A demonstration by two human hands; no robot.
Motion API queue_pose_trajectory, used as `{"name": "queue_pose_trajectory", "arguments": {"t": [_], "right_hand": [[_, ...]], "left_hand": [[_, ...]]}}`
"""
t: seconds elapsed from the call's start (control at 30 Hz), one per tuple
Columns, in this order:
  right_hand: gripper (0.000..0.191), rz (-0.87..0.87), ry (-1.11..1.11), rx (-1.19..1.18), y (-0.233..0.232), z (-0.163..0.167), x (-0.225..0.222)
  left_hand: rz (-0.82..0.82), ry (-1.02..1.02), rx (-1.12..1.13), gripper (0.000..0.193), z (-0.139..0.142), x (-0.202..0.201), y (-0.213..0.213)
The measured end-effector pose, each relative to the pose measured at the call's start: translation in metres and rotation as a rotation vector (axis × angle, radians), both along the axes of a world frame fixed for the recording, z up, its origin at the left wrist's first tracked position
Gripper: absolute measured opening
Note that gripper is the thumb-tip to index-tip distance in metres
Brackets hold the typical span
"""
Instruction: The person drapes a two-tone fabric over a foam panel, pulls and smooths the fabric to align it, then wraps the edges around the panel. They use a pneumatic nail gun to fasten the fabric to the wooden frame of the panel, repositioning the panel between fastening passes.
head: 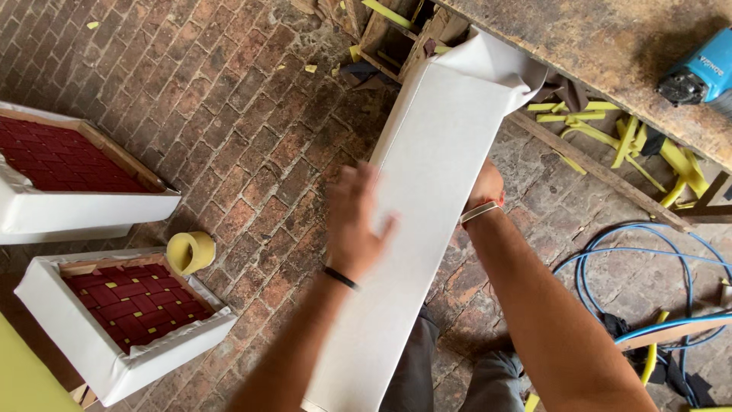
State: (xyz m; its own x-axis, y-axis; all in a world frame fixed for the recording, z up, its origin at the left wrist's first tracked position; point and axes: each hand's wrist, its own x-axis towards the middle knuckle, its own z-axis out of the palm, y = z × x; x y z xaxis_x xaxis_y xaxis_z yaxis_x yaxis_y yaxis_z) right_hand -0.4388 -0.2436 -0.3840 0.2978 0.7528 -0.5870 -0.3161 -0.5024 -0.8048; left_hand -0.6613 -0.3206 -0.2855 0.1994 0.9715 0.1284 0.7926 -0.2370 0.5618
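Two bare hands work one long white upholstered panel, which runs slantwise from the wooden workbench at its upper end down to the person's legs.

Left hand — fingers spread open and flat, blurred, lying on the panel's white face near its left edge; a dark band circles the wrist. Nothing is clasped.

Right hand — set against the panel's right edge, fingers tucked behind the white covering and hidden, so whether they grip cannot be told; a light band sits on the wrist.

Loose white fabric — folded and puckered at the panel's top, beyond the right fingers, just under the bench edge.

Roll of yellow tape — upright on the brick floor, well to the left of the left fingers.

Two white-covered frames with red webbing — one just beside the tape roll, the other farther left of the fingers.

Blue power tool — on the bench, far right of the right fingers.

Blue hose — coiled on the floor, right of the right forearm.

Yellow foam strips — scattered under the bench.
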Motion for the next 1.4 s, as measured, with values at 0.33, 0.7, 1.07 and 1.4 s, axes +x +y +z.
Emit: {"name": "queue_pose_trajectory", "arguments": {"t": [0.33, 0.7, 1.07, 1.4], "right_hand": [[0.044, -0.050, 0.124, 0.035, -0.016, 0.010, 0.001], [0.047, -0.452, 1.152, 0.570, -0.006, 0.077, -0.040], [0.046, 0.512, -0.865, 0.034, -0.016, 0.086, 0.030], [0.099, 0.422, -1.579, 0.217, 0.022, 0.085, 0.314]], "left_hand": [[-0.147, -0.349, -0.600, 0.085, -0.052, -0.020, 0.064], [-0.229, 0.515, -0.103, 0.082, 0.006, 0.117, 0.074], [0.128, 0.497, -0.107, 0.079, 0.003, 0.152, 0.041], [0.100, 0.653, -0.355, 0.100, 0.011, 0.160, 0.043]]}}
